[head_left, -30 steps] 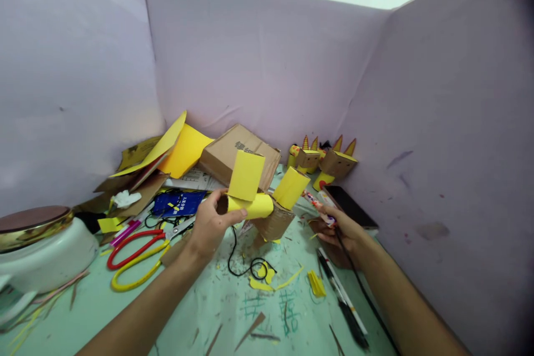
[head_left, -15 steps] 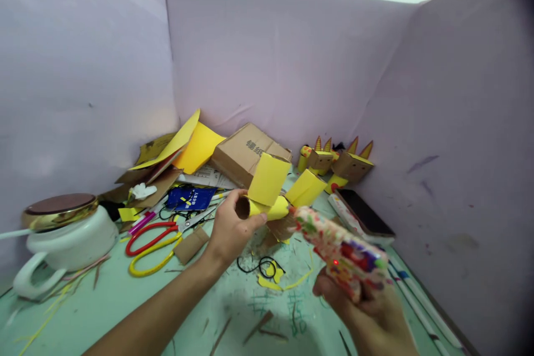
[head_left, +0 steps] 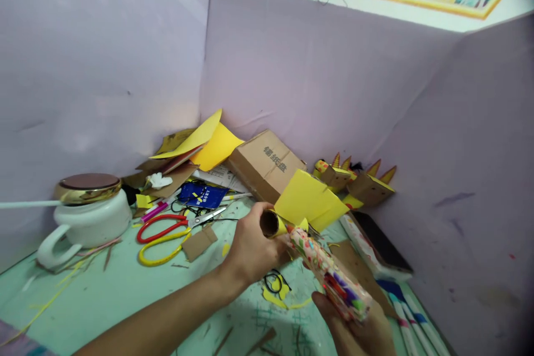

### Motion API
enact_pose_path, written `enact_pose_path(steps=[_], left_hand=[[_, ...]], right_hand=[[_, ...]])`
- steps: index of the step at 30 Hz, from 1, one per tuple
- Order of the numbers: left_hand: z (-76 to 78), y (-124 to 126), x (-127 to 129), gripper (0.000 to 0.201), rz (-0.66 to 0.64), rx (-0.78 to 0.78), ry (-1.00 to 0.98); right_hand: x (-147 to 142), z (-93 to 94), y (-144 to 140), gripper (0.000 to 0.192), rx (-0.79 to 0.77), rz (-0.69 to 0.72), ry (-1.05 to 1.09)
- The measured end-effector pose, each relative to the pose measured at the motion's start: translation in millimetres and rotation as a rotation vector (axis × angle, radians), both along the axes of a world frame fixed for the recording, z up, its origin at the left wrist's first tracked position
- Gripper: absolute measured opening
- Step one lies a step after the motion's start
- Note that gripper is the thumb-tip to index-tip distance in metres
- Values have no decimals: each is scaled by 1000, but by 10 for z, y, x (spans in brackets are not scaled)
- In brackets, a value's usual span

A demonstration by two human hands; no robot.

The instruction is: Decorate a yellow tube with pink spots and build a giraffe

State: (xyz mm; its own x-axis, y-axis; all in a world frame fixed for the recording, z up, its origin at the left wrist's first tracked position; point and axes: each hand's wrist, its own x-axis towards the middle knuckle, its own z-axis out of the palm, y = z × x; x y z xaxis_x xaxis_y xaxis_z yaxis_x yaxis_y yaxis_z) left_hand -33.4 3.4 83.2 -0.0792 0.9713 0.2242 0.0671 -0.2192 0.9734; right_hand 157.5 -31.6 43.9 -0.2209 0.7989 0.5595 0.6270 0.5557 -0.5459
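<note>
The left hand point(head_left: 250, 245) is wrapping its fingers and thumb around a cardboard tube point(head_left: 270, 223), gripping it firmly near its open end and holding it above the green tabletop point(head_left: 125, 289). Yellow paper flaps point(head_left: 308, 200) are standing up from the tube, just behind the hand. The right hand point(head_left: 359, 331) is closing around the grip of a hot glue gun point(head_left: 329, 272) with a colourful patterned body, at the lower edge of the view, and the gun's nozzle is pointing up and left, touching or nearly touching the tube where the yellow paper meets it.

To the left of the held tube, red and yellow scissors point(head_left: 162, 239) are lying flat beside a small cardboard scrap point(head_left: 199, 243). Further left a white pot with a gold-rimmed lid point(head_left: 83, 214) is sitting near the purple partition wall point(head_left: 104, 67). Behind the hands a closed cardboard box point(head_left: 267, 164) is resting next to loose yellow sheets point(head_left: 204, 142), and small cardboard figures with pointed ears point(head_left: 359, 181) are standing in the corner. A dark phone point(head_left: 379, 242) is lying to the right.
</note>
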Motion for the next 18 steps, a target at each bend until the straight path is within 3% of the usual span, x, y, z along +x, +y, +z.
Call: enact_pose_path(steps=[7, 11, 18], left_hand=[[-20, -36, 21, 39, 25, 15, 46], [-9, -47, 38, 37, 33, 38, 35], [-25, -33, 47, 35, 38, 43, 44]], right_hand=[[103, -142, 19, 47, 67, -85, -180], [62, -108, -10, 48, 46, -149, -221], [63, -34, 1, 49, 63, -131, -250]])
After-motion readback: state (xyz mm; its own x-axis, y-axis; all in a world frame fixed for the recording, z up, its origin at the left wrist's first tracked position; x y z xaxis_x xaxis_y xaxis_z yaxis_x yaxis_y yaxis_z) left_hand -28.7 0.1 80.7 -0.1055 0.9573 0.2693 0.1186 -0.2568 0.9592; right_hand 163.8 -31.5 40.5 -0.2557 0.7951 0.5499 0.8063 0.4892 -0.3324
